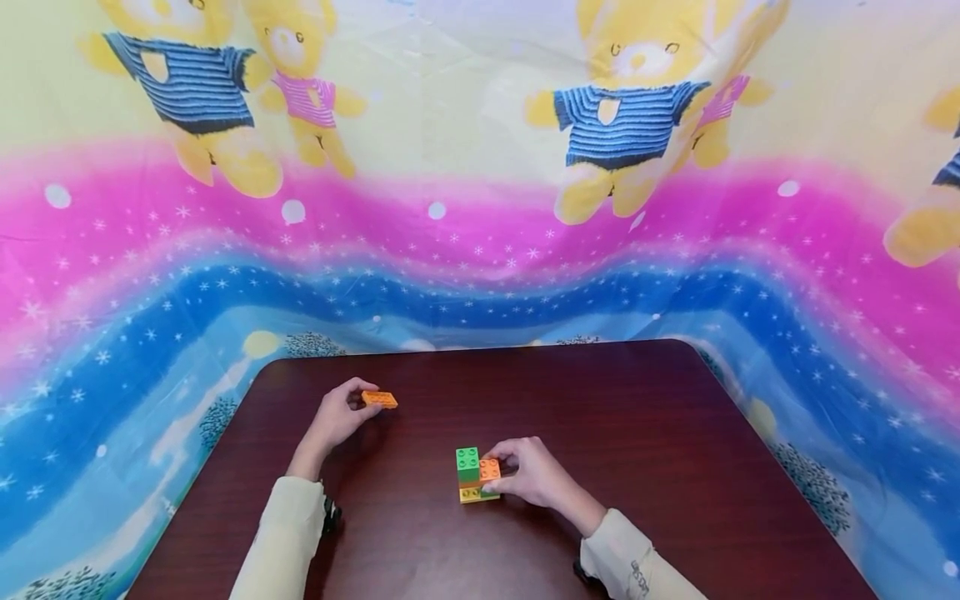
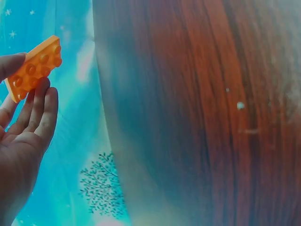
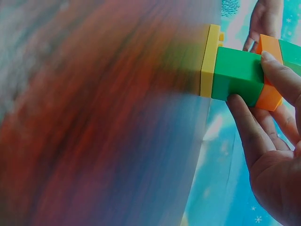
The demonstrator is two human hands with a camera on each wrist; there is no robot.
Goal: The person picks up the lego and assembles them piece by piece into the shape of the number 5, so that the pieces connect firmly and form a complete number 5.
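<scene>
My left hand (image 1: 337, 419) holds a flat orange building brick (image 1: 379, 399) up over the far left of the table. In the left wrist view the thumb and fingers pinch this orange brick (image 2: 35, 68) by one end, its studs showing. At the table's middle stands a small stack of building bricks (image 1: 468, 472). My right hand (image 1: 536, 473) grips it from the right side. The right wrist view shows its yellow base plate (image 3: 208, 66), a green brick (image 3: 237, 73), a flat orange brick (image 3: 270, 89) and another green brick (image 3: 291, 55) on top.
Everything stands on a dark reddish-brown table (image 1: 600, 400) with rounded far corners. Behind and around it hangs a curtain (image 1: 465, 250) printed with teddy bears, close to the table's edges. Dark wrist straps (image 1: 332, 510) sit by the pale sleeves (image 1: 281, 533).
</scene>
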